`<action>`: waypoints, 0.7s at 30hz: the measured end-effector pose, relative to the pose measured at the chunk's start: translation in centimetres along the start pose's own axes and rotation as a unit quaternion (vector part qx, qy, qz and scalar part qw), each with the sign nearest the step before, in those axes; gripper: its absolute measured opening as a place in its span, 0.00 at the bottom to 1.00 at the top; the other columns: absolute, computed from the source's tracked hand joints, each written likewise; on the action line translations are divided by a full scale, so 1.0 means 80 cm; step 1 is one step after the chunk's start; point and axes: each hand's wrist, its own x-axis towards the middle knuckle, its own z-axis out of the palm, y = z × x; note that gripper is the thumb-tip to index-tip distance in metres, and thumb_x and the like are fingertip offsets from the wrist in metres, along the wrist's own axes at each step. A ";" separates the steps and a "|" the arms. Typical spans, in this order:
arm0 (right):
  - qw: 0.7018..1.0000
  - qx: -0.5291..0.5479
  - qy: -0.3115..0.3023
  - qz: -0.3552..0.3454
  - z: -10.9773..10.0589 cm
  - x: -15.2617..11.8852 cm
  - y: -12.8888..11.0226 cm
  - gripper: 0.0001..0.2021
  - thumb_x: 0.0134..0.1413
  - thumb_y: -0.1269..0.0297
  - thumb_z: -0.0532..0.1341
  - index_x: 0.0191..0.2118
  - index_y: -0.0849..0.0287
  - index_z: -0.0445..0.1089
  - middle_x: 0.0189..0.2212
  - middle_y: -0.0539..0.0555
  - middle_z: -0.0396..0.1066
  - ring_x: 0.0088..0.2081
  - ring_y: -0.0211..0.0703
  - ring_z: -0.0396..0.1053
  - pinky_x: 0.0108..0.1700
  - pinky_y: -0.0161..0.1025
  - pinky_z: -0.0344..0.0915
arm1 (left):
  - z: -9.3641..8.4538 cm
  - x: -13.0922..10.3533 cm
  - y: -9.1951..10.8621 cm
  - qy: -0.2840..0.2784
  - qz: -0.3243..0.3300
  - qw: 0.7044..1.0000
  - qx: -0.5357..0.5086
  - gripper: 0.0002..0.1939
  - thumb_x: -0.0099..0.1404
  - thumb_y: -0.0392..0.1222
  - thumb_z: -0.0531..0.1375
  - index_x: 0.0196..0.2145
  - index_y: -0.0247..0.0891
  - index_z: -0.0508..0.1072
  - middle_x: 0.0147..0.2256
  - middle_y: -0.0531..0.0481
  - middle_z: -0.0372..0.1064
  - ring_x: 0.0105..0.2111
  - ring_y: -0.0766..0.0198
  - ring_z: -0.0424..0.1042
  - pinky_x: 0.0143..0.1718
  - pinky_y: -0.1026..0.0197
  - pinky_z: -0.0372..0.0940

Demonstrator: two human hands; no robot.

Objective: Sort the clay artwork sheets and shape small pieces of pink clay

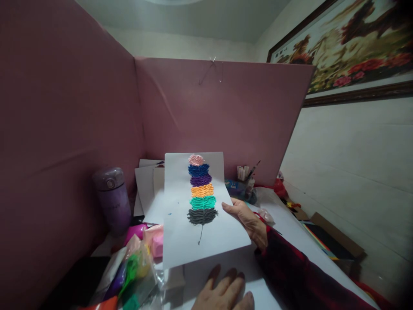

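Note:
A white sheet of paper is held up in the middle of the view. On it stands a feather-shaped relief in textured bands of pink, blue, purple, orange, green and dark grey, ending in a thin dark stem. The sheet's right edge is pinched by my right hand, its thumb over the front and its other fingers behind. Below the sheet, my left hand lies palm down with its fingers apart, close to the white work surface. The frame's bottom edge cuts off part of it.
Clear bags of coloured clay lie at the lower left, beside a purple bottle. Behind are loose white sheets and a holder with pens and a brush. Pink panels enclose the back and left. A cardboard box stands right.

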 end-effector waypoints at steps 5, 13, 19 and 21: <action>1.000 -0.002 0.012 0.000 0.000 0.002 0.002 0.11 0.44 0.66 0.66 0.35 0.62 0.69 0.25 0.57 0.75 0.21 0.44 0.71 0.23 0.38 0.67 | -0.010 0.004 0.000 -0.058 0.004 0.998 -0.002 0.14 0.71 0.45 0.47 0.50 0.44 0.65 0.48 0.49 0.72 0.48 0.58 0.71 0.46 0.51 0.64; 0.998 0.011 0.043 -0.040 -0.028 0.002 -0.034 0.09 0.46 0.66 0.65 0.37 0.59 0.69 0.26 0.56 0.76 0.23 0.47 0.73 0.25 0.40 0.70 | -0.007 0.003 -0.002 0.013 0.012 1.000 0.023 0.12 0.70 0.46 0.49 0.49 0.45 0.66 0.46 0.53 0.73 0.45 0.61 0.71 0.47 0.53 0.64; 0.991 0.034 0.101 -0.085 -0.055 0.008 -0.081 0.07 0.51 0.71 0.61 0.39 0.59 0.66 0.24 0.53 0.75 0.20 0.44 0.72 0.25 0.41 0.71 | -0.006 0.003 -0.003 0.001 0.022 0.999 0.032 0.13 0.70 0.45 0.48 0.50 0.44 0.65 0.47 0.51 0.73 0.46 0.60 0.71 0.47 0.53 0.64; 0.989 0.048 0.106 -0.091 -0.056 0.009 -0.092 0.07 0.53 0.70 0.60 0.39 0.58 0.66 0.24 0.52 0.75 0.21 0.44 0.72 0.25 0.42 0.72 | -0.005 0.002 -0.003 0.009 0.017 0.999 0.029 0.13 0.71 0.45 0.48 0.50 0.44 0.65 0.46 0.51 0.73 0.45 0.60 0.71 0.47 0.52 0.64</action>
